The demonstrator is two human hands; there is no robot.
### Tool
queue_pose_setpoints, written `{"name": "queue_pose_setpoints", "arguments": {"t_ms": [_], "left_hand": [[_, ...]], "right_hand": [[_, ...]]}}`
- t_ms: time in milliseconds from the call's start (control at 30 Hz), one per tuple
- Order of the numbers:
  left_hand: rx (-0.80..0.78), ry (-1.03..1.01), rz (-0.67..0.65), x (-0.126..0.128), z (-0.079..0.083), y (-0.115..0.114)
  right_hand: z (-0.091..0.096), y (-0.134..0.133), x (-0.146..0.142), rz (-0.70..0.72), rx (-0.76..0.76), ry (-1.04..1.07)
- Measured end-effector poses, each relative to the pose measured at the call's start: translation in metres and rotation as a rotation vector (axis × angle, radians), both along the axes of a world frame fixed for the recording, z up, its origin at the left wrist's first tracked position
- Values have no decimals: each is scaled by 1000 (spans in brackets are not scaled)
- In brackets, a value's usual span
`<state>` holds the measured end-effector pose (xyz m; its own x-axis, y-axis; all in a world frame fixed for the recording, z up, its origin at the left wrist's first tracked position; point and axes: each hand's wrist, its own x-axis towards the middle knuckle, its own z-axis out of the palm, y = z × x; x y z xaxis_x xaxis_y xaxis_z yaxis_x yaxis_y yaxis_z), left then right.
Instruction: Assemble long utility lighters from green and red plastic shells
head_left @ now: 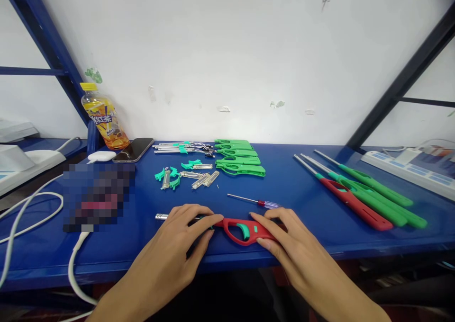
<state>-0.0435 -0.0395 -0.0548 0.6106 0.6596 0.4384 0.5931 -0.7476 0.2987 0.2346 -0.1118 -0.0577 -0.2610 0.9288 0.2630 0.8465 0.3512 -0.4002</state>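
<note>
A long-necked lighter with a red handle and teal trigger [239, 231] lies across the front of the blue table, between both hands. My left hand [185, 241] is closed around the neck end, and the metal tip pokes out on its left. At the rear of the handle, my right hand [287, 241] pinches the red body between thumb and fingers. Just behind the lighter lies a screwdriver [261, 202] with a clear purple-and-red handle. Farther back are several clear fuel tanks [206, 180], teal triggers [174, 173], metal tubes [174, 148] and green handle shells [240, 160].
Several whole lighters, green [380, 196] and red [355, 203], lie at the right beside a power strip [408, 170]. On the left are a bottle [106, 120], a phone [134, 150], a white cable [73, 265] and a blurred-out object [103, 194]. A white wall rises behind.
</note>
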Motion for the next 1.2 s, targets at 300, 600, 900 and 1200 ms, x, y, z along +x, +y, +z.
{"name": "queue_pose_setpoints", "arguments": {"t_ms": [300, 600, 900, 1200], "left_hand": [[-14, 10, 1, 0, 0, -3], [-16, 16, 0, 0, 1, -4], [8, 8, -69, -1, 2, -2], [27, -16, -93, 4, 3, 1]], "right_hand": [[-1, -1, 3, 2, 11, -27], [12, 5, -4, -73, 394, 52], [6, 22, -7, -129, 264, -102], [19, 27, -8, -134, 45, -123]]}}
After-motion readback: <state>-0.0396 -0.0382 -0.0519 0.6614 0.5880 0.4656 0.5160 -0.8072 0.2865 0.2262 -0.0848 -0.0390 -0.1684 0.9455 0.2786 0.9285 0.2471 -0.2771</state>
